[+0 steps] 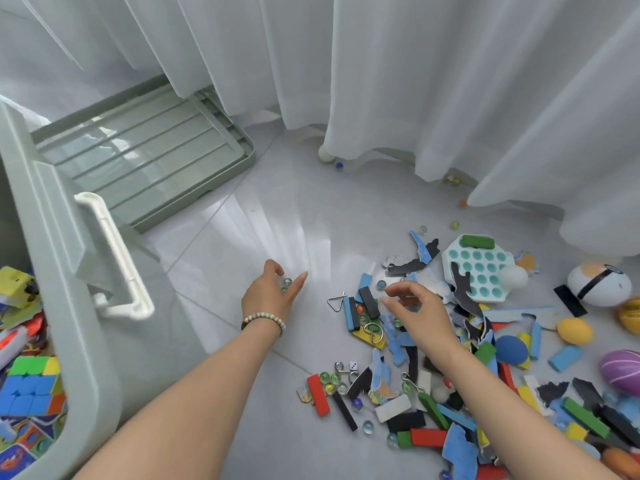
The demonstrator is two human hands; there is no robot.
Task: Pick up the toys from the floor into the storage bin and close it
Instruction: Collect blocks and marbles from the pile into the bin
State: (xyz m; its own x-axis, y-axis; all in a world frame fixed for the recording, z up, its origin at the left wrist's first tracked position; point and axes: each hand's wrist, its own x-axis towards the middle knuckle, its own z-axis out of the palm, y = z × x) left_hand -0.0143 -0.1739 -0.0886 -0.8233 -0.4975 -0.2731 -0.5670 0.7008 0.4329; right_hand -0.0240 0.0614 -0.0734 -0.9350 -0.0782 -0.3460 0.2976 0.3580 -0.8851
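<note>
While the left hand (270, 292) hovers low over the floor (259, 220) just right of the storage bin (52, 237), its thumb and curled fingers cup a couple of glass marbles (285, 285). The index finger pokes straight out and the marbles sit snug in the grip. There's a bead bracelet (265, 320) on that wrist.

Further right of the bin, the right hand (419, 313) is down over the toy pile (433, 375), fingers hooked downward at the edge nearest the bin. Whether anything sits between those fingertips, can't tell from up here. A loose marble (381, 285) lies just beside them.

The pile itself is coloured blocks, blue puzzle pieces, more marbles and wire puzzles, all on the floor, well right of the bin. On the pile's side away from the bin are a white bubble board (481, 268) with a green block (478, 241) on top, a yellow egg (574, 330) and a purple egg (621, 372).

The bin stands open, its white handle (114, 254) facing the hands, with a puzzle cube (31, 386) and other toys already inside. Its lid (145, 157) lies on the floor beyond the bin, one end tucked under the white curtain (450, 81). Stray marbles (338, 165) sit along the curtain hem, far from the bin.
</note>
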